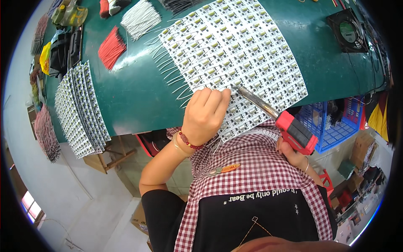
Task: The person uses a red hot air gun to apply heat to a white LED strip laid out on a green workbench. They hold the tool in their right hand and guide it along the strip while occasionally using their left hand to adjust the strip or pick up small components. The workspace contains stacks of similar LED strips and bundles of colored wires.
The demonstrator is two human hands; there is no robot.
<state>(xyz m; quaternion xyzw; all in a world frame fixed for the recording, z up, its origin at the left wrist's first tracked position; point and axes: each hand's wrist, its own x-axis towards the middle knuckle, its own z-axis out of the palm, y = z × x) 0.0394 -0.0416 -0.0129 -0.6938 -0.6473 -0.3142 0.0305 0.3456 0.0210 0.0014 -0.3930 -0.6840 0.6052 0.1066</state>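
Observation:
A large white panel of small circuit boards [268, 59], each with a yellowish-green component, lies on the green table and overhangs its near edge. White wires [174, 80] stick out along its left side. My left hand [205, 112] is closed in a pinch low on the panel. A thin white wire seems to run through it, its end showing below the palm; the fingertips hide the rest. My right hand [289, 153] grips a soldering iron [297, 132] with a red and black handle. The iron's metal tip meets the panel just right of my left fingertips.
Bundles of red wires [112, 47] and white wires [141, 19] lie beyond the panel's left side. More wired panels [79, 111] are stacked at the table's left. A black fan [347, 30] stands at the far right. Below the right edge is a blue crate [336, 126].

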